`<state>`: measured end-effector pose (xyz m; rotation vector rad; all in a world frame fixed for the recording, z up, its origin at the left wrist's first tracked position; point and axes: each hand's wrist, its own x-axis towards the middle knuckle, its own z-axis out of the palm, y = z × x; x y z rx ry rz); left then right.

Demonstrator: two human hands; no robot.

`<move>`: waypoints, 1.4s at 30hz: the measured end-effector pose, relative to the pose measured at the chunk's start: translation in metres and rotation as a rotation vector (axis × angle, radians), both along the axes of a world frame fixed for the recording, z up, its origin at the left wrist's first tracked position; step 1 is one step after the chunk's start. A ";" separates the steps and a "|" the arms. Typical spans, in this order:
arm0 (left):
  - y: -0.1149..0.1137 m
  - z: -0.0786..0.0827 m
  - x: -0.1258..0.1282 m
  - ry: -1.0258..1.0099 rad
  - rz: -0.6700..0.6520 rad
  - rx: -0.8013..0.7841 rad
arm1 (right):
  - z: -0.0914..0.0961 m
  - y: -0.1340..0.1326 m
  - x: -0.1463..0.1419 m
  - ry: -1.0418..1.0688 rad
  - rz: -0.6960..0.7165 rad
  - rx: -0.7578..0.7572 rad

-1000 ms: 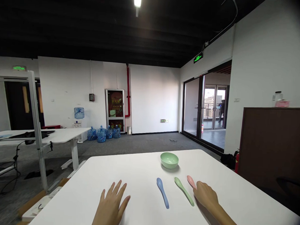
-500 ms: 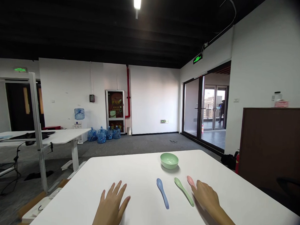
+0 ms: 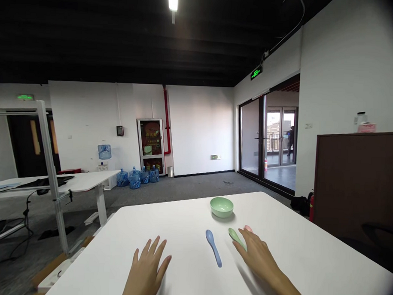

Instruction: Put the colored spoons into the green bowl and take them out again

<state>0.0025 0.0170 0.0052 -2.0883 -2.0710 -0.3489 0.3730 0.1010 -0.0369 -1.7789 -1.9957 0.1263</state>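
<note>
- Currently right-hand grip [image 3: 259, 257] open, fingers over green plastic spoon [image 3: 235, 237] and pink plastic spoon [image 3: 248, 228], nothing lifted
- Left-hand grip [image 3: 145, 266] spread wide, empty, resting on white counter [image 3: 309, 237]
- Blue plastic spoon [image 3: 213, 248] and pale-green round bowl [image 3: 221, 207] untouched, clear of both hands

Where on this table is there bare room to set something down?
Bare white tabletop lies between the left hand and the blue spoon, running up past the left of the green bowl. Another patch lies right of the right hand. It's crowded at that hand, which covers much of the green spoon and pink spoon.
</note>
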 end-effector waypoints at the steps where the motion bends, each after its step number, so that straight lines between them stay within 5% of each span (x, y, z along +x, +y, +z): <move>1: -0.001 0.001 0.000 0.000 0.005 -0.007 | 0.000 -0.001 -0.001 0.012 0.013 0.007; 24: -0.007 0.003 0.001 -0.012 0.051 -0.035 | -0.003 0.004 -0.003 0.099 0.061 0.010; 34: -0.002 0.004 -0.002 -0.022 0.041 -0.020 | 0.017 -0.006 -0.009 0.097 0.069 0.020; 42: 0.005 0.000 -0.006 0.031 0.042 -0.034 | 0.014 -0.008 -0.008 0.108 0.071 -0.017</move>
